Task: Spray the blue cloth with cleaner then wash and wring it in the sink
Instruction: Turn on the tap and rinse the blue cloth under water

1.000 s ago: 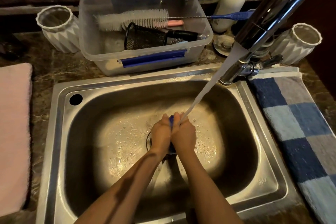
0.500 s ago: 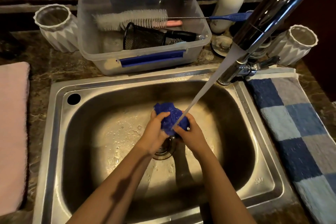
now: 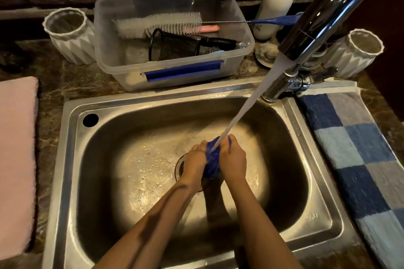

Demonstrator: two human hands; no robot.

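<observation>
Both hands met over the drain (image 3: 179,167), at about 3 o'clock of the sink's centre. The left hand (image 3: 195,159) and the right hand (image 3: 233,159) were each curled tightly round the blue cloth (image 3: 211,160), which was squeezed into a narrow wad between the palms. The stream of water (image 3: 247,107) struck the top of the wad.

Half a second earlier the cloth had stood open as a loose bunch in the fingertips. Now it was pressed shut again, much as it had been a second before. This open-and-squeeze cycle suggests that the washing was well under way, with spraying probably done and the final wringing yet to come.

The sink (image 3: 72,159) held only the hands, the cloth and a film of beaded water. From the tap (image 3: 323,17) at 2 o'clock, water ran.

At 12 o'clock a clear plastic tub (image 3: 102,54) held a bottle brush (image 3: 157,25), a black mesh cup (image 3: 172,47) lying on its side, a black-handled tool (image 3: 216,42) and a small pink item (image 3: 208,28).

White ribbed vases stood at 10 o'clock (image 3: 70,35) and at 2 o'clock (image 3: 355,54); nothing could be made out inside them.

A white bottle (image 3: 275,4) stood at 1 o'clock.
</observation>
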